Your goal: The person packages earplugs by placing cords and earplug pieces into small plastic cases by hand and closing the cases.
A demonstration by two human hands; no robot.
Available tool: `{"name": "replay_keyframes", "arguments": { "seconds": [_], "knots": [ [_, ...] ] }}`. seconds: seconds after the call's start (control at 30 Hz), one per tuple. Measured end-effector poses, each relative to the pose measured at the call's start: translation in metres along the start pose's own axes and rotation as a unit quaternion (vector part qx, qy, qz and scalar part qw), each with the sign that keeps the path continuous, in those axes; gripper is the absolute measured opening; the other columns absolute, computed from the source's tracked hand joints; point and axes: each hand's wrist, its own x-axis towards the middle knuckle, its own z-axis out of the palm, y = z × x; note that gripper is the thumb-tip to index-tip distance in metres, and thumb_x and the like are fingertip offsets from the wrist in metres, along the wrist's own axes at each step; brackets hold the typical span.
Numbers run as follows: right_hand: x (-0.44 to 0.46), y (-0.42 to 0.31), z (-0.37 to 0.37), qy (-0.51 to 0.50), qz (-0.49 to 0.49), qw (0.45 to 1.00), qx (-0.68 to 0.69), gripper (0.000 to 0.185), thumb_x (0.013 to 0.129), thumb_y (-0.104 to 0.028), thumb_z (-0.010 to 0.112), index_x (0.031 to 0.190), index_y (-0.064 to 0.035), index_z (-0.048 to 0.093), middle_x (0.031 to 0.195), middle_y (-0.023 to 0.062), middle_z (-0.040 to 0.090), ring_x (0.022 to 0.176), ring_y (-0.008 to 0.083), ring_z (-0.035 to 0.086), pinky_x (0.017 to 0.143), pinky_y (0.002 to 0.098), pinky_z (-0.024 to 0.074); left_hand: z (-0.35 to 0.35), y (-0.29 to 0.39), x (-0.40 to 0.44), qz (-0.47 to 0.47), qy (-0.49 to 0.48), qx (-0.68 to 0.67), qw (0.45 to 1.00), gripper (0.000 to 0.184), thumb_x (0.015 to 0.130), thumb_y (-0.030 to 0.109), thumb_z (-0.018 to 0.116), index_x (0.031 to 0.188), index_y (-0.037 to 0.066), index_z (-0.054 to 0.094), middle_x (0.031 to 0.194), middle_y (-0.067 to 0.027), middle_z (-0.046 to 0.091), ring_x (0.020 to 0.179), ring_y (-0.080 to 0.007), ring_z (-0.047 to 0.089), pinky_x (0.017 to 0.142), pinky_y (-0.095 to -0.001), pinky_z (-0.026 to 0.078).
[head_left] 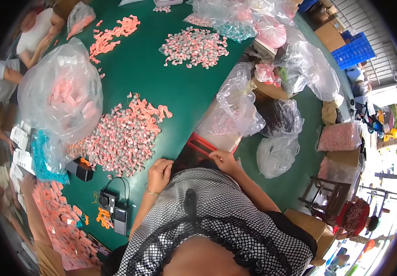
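My left hand (159, 175) is at the edge of the green table with its fingers curled in. Whether anything is inside them is hidden. Just beyond it lies a large pile of small pink-and-grey pieces (122, 140). My right hand (223, 162) has its fingers closed at the near rim of a red crate (201, 143), which sits between my lap and the table edge. On the crate's far side is a clear plastic bag (242, 99) with small pink pieces at its bottom.
A big clear bag of pink pieces (60, 89) stands left. More piles (196, 47) and orange-pink strips (115, 34) lie farther back. A black device (120, 218) is near my left arm. Other people (35, 34) sit along the left side. Filled bags (279, 156) lie right.
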Motion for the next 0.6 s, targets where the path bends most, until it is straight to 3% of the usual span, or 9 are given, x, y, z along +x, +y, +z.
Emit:
{"name": "replay_keyframes", "arguments": {
  "seconds": [0.2, 0.6],
  "knots": [
    [-0.018, 0.023, 0.004, -0.047, 0.021, 0.999, -0.017, 0.012, 0.085, -0.007, 0.061, 0.094, -0.0045, 0.069, 0.087, 0.0134, 0.067, 0.076, 0.0265, 0.066, 0.069, 0.036, 0.0538, 0.013, 0.005, -0.004, -0.009, -0.026, 0.014, 1.0, 0.012, 0.084, 0.002, 0.063, 0.094, 0.002, 0.069, 0.087, -0.0134, 0.066, 0.073, -0.0282, 0.064, 0.065, -0.0339, 0.051],
    [-0.1, 0.091, -0.001, 0.001, 0.134, 0.991, -0.008, 0.017, 0.086, -0.016, 0.06, 0.097, -0.0061, 0.07, 0.093, 0.0142, 0.069, 0.084, 0.0291, 0.068, 0.074, 0.0369, 0.0541, 0.05, 0.027, -0.006, -0.002, -0.129, 0.071, 0.989, 0.013, 0.082, 0.004, 0.067, 0.095, 0.005, 0.07, 0.085, -0.0111, 0.066, 0.072, -0.0272, 0.064, 0.063, -0.0339, 0.051]
  ]
}}
